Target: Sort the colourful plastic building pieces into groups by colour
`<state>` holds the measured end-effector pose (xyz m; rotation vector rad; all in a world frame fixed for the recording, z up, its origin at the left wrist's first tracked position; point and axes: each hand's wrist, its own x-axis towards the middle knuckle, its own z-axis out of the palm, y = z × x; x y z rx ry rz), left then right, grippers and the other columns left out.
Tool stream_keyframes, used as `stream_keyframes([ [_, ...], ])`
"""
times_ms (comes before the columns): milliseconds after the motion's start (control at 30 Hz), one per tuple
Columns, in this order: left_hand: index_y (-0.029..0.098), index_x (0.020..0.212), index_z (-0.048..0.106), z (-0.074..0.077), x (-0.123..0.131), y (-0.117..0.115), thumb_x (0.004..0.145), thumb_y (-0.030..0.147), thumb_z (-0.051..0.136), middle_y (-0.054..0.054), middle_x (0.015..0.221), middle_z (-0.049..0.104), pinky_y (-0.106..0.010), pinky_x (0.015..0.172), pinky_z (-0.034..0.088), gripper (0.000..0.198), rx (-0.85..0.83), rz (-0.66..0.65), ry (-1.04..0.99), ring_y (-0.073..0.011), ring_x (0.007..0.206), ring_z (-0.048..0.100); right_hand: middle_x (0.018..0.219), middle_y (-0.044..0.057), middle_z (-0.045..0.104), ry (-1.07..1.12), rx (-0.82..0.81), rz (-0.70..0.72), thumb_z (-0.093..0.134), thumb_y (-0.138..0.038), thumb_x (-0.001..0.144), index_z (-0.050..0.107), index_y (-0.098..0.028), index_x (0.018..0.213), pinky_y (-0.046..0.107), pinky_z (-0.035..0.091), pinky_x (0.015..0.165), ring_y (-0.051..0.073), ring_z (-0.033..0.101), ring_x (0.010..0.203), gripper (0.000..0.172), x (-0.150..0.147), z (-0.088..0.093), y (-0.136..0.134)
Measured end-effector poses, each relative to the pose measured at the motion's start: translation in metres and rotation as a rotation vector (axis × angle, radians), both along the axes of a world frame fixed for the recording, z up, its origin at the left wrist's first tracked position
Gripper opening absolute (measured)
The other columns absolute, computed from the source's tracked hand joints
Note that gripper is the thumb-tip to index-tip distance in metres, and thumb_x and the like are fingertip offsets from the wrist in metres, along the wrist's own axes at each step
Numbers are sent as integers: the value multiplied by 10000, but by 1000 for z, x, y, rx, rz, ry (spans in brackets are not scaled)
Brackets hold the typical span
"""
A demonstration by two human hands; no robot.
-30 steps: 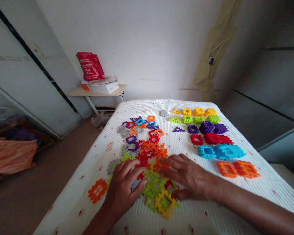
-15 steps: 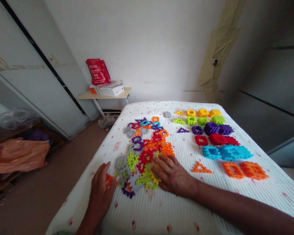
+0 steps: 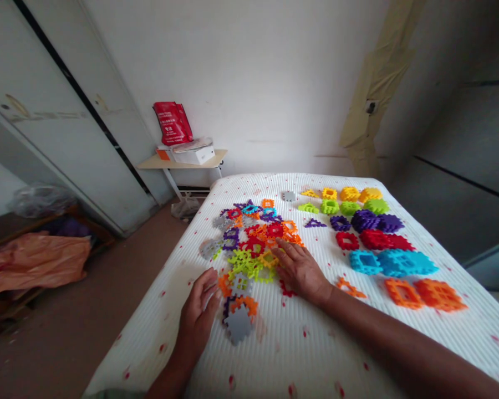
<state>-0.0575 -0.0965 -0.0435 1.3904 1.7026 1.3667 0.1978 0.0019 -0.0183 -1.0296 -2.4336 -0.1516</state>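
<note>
Pressing both hands open and empty on the bed (image 3: 295,349), left hand (image 3: 199,303) just beside a grey piece (image 3: 239,325), right hand (image 3: 301,270) flat against the mixed pile of plastic pieces (image 3: 253,247).

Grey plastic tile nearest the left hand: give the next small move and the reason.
Probably the left hand, open right beside it, should pick up that grey toothed plastic tile: it lies at the near edge of the mixed pile of coloured tiles, while the right hand rests flat farther in.
</note>
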Motion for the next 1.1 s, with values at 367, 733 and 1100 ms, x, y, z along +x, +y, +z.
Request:
stream_keyframes([
  [367, 236, 1158, 540, 16, 5, -7, 784, 330, 565, -95, 1279, 492, -446, 999, 381, 387, 275, -281, 587, -264, 1204, 444, 1074, 120, 631, 222, 118, 169, 473, -150, 877, 592, -159, 1012, 352, 487, 755, 195, 574, 884, 180, 44, 18, -20],
  [733, 241, 1399, 261, -1, 14, 3, 734, 456, 590, -130, 1419, 363, -488, 1031, 283, 773, 247, -340, 996, -321, 1309, 296, 908, 87, 688, 35, 122, 61, 463, -116, 865, 601, -183, 1027, 310, 524, 649, 167, 631, 740, 224, 131, 0, -110],
  [1100, 222, 1318, 369, 0, 31, 24, 802, 400, 518, -140, 1309, 475, -468, 1002, 322, 566, 325, -237, 1019, -300, 1240, 399, 989, 115, 621, -76, -104, -381, 385, -188, 903, 579, -146, 1048, 290, 525, 695, 189, 614, 836, 246, 117, -13, -87],
])
